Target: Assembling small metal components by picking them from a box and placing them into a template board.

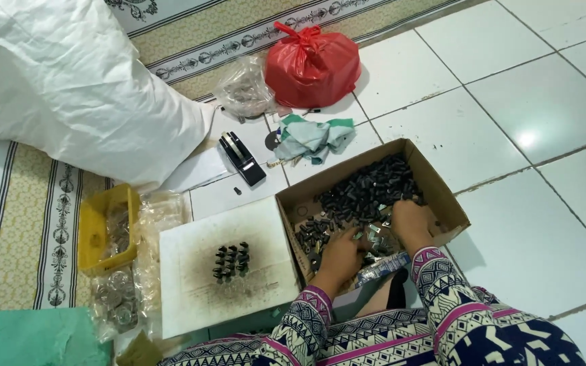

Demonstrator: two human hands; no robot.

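Both hands are down in the cardboard box at lower centre of the frame: the left hand is curled over the small dark cylindrical parts and a few shiny metal bits near the box's front edge, fingers bent as if pinching something, though what exactly sits between them I cannot tell; the right hand lies palm-down on the heap just beside it, fingers buried among the pieces, grip hidden. By the look of it, this is the picking step, gathering parts out of the box, and the next move would call for a clean pinch on single pieces and a short carry left. Just left of the box lies one white board, smudged dark in the middle, with a small cluster of upright dark parts standing in rows, roughly a dozen. One yellow tray sits at left with clear bags of round bits. Upper centre: one red plastic bag, one clear bag, one crumpled green cloth, one black tape dispenser. One big white sack fills the upper left.
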